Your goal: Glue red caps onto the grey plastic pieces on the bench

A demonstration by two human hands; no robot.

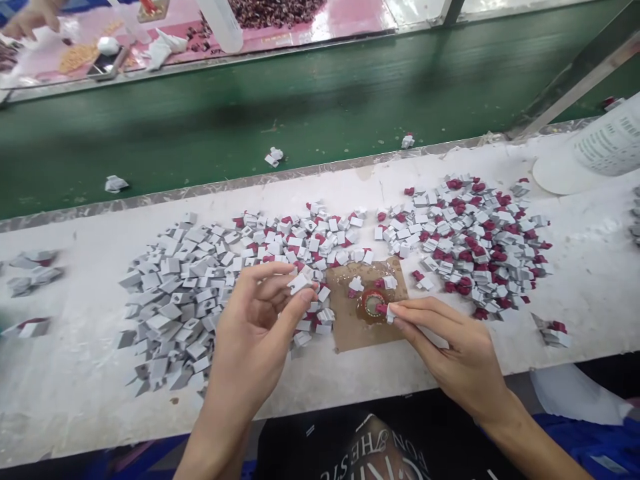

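Observation:
My left hand (pixel 255 327) pinches a light grey plastic piece (pixel 300 281) between thumb and fingers, raised at the right edge of a heap of plain grey pieces (pixel 175 300). In my right hand (pixel 450 347) is a small grey and dark red piece (pixel 387 311), its red end at a small round dish (pixel 373 304). Whether that end touches the dish I cannot tell. The dish sits on a wet brown cardboard sheet (pixel 350 333), where a couple of grey and red pieces (pixel 356 285) also lie.
A pile of grey and red pieces (pixel 480 247) spreads to the right, near a white bottle (pixel 590 150). Behind runs a green conveyor belt (pixel 200 127) carrying a few pieces. Across it, another person's hand (pixel 33 20) is over a pink-covered table (pixel 280 37). A metal post (pixel 575 73) slants at right.

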